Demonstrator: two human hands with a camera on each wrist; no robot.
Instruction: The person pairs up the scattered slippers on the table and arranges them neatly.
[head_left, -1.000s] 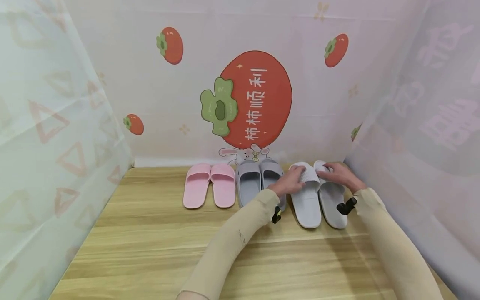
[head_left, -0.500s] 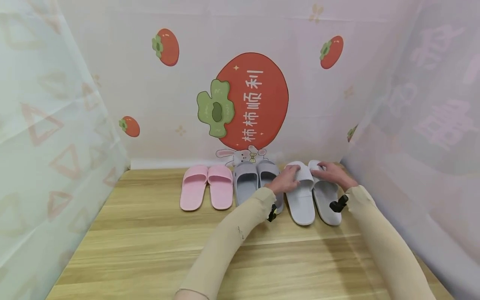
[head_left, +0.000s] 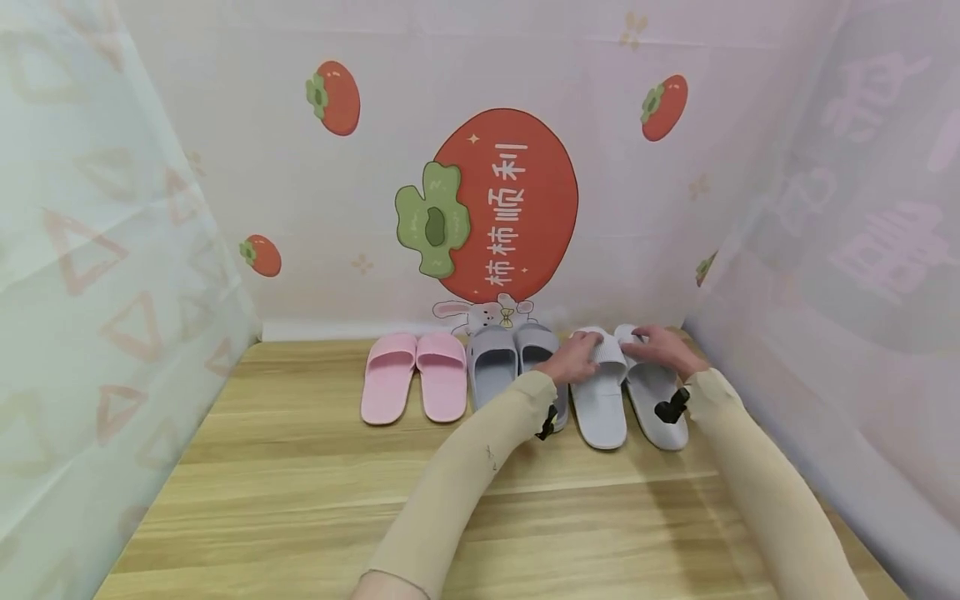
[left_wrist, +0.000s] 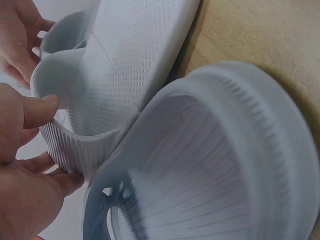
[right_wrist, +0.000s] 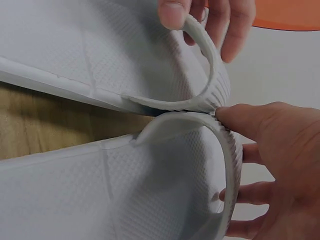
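Two white slippers lie side by side at the right of the row. My left hand (head_left: 573, 358) pinches the strap of the left white slipper (head_left: 602, 417); in the left wrist view its thumb (left_wrist: 40, 110) is inside the strap, the fingers outside. My right hand (head_left: 667, 348) holds the strap of the right white slipper (head_left: 647, 393). In the right wrist view its thumb (right_wrist: 240, 117) lies where the two straps meet, and the other fingers reach across the strap's outer side. Beside my left hand stand grey slippers (head_left: 493, 375), partly hidden by my forearm.
A pair of pink slippers (head_left: 444, 392) stands left of the grey pair. All rest on a wooden board (head_left: 300, 467) near the back wall (head_left: 360, 183), a sheet printed with persimmons. Fabric walls (head_left: 847, 333) close both sides.
The white slippers have shifted slightly left, toward the grey pair, with both hands. The right one's heel has swung a little outward since half a second ago. The head view has shifted slightly.
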